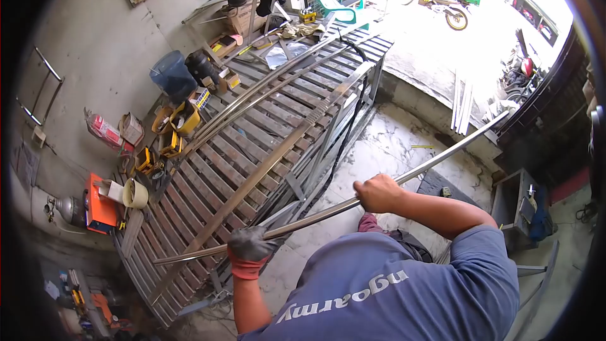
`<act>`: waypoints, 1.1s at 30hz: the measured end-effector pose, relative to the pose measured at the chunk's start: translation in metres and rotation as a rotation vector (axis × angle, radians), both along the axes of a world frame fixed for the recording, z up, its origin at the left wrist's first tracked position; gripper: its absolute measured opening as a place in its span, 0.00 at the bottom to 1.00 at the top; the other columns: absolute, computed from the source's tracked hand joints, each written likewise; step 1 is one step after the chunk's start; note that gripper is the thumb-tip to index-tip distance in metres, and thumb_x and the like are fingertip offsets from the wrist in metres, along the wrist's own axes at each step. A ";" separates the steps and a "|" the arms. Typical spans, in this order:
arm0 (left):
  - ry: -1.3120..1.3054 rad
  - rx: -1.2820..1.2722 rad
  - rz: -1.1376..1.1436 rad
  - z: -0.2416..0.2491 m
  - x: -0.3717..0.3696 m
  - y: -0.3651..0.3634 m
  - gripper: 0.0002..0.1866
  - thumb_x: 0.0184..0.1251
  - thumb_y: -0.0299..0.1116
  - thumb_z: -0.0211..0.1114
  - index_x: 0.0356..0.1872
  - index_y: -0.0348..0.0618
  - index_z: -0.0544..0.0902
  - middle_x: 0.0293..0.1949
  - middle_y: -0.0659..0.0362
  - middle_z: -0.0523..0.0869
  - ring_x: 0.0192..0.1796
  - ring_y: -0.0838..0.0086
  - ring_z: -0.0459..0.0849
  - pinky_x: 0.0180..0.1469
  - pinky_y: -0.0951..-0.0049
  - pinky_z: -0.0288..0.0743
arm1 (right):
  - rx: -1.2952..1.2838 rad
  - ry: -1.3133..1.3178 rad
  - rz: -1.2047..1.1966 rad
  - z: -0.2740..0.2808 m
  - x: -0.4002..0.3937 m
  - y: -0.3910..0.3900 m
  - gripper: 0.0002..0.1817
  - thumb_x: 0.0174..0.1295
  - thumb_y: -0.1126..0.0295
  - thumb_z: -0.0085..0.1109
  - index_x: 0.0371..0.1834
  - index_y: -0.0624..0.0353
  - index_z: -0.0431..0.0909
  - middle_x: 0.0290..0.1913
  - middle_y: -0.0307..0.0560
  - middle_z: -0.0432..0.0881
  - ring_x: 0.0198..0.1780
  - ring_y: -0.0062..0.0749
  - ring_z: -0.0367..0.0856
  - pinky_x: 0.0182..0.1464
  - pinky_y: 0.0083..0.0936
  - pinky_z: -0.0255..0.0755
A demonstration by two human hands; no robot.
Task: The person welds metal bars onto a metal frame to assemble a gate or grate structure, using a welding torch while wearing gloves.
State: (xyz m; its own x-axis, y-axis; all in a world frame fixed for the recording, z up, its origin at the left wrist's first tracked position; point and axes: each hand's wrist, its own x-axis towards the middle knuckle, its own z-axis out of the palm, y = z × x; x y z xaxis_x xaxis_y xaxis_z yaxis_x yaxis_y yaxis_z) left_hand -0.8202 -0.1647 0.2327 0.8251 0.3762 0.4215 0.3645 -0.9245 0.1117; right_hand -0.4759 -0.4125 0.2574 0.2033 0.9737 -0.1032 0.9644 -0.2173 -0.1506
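A long, shiny metal tube [315, 213] runs slantwise in front of my body, from over the slatted metal workbench [233, 170] at lower left to the doorway side at upper right. My left hand [249, 249], in a grey and red work glove, is closed around the tube near its lower-left end. Farther along, my bare right hand [379, 193] grips the same tube with its fingers wrapped over it. On the bench slats lies a wide flat metal bar [265, 167], and several thin tubes [252, 91] rest lengthwise behind it.
Yellow containers [185, 118], a blue bucket [172, 76] and an orange machine [101, 205] line the wall side. A green chair [338, 5] stands beyond the bench. Outside are motorcycles [435, 0]. A grey metal cabinet [512, 211] is at right.
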 end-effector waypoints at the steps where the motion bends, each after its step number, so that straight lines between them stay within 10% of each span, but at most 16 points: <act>1: 0.017 -0.033 0.034 -0.006 -0.001 0.006 0.32 0.59 0.75 0.79 0.28 0.52 0.92 0.19 0.51 0.84 0.24 0.50 0.86 0.31 0.50 0.78 | 0.006 -0.054 -0.042 -0.004 0.027 -0.008 0.10 0.65 0.66 0.63 0.43 0.61 0.81 0.25 0.57 0.88 0.29 0.58 0.92 0.34 0.53 0.84; 8: 0.363 -0.313 0.286 -0.084 0.006 0.031 0.29 0.60 0.67 0.78 0.29 0.46 0.95 0.32 0.45 0.93 0.37 0.45 0.94 0.43 0.49 0.88 | 0.250 -0.365 -0.375 -0.011 0.259 -0.076 0.10 0.65 0.71 0.65 0.49 0.58 0.84 0.39 0.53 0.91 0.52 0.50 0.89 0.71 0.48 0.68; 15: 0.414 -0.441 0.132 -0.059 0.161 -0.032 0.18 0.63 0.52 0.71 0.30 0.47 0.95 0.35 0.48 0.95 0.41 0.49 0.95 0.47 0.51 0.88 | 0.243 -0.175 -0.309 -0.045 0.359 -0.065 0.10 0.61 0.69 0.75 0.31 0.57 0.80 0.31 0.55 0.86 0.47 0.55 0.87 0.65 0.52 0.68; 23: 0.348 -0.476 0.070 -0.013 0.418 -0.066 0.29 0.70 0.67 0.71 0.37 0.48 0.94 0.32 0.45 0.94 0.39 0.45 0.95 0.49 0.49 0.89 | 0.516 -0.043 -0.017 -0.022 0.364 0.005 0.11 0.62 0.74 0.73 0.29 0.54 0.77 0.27 0.47 0.86 0.39 0.48 0.86 0.62 0.53 0.68; 28: 0.226 -0.421 0.142 -0.005 0.476 -0.040 0.28 0.70 0.69 0.72 0.45 0.55 0.99 0.28 0.47 0.92 0.33 0.48 0.93 0.46 0.47 0.86 | 0.610 -0.088 0.094 0.003 0.402 0.045 0.10 0.57 0.77 0.73 0.40 0.51 0.84 0.38 0.42 0.89 0.48 0.41 0.88 0.74 0.54 0.66; 33: 0.118 -0.143 0.168 0.033 0.513 0.019 0.32 0.65 0.70 0.75 0.29 0.47 0.93 0.21 0.48 0.88 0.29 0.50 0.91 0.39 0.50 0.82 | 0.783 -0.072 0.015 0.020 0.454 0.080 0.25 0.60 0.75 0.76 0.61 0.53 0.81 0.63 0.49 0.84 0.72 0.49 0.82 0.81 0.58 0.64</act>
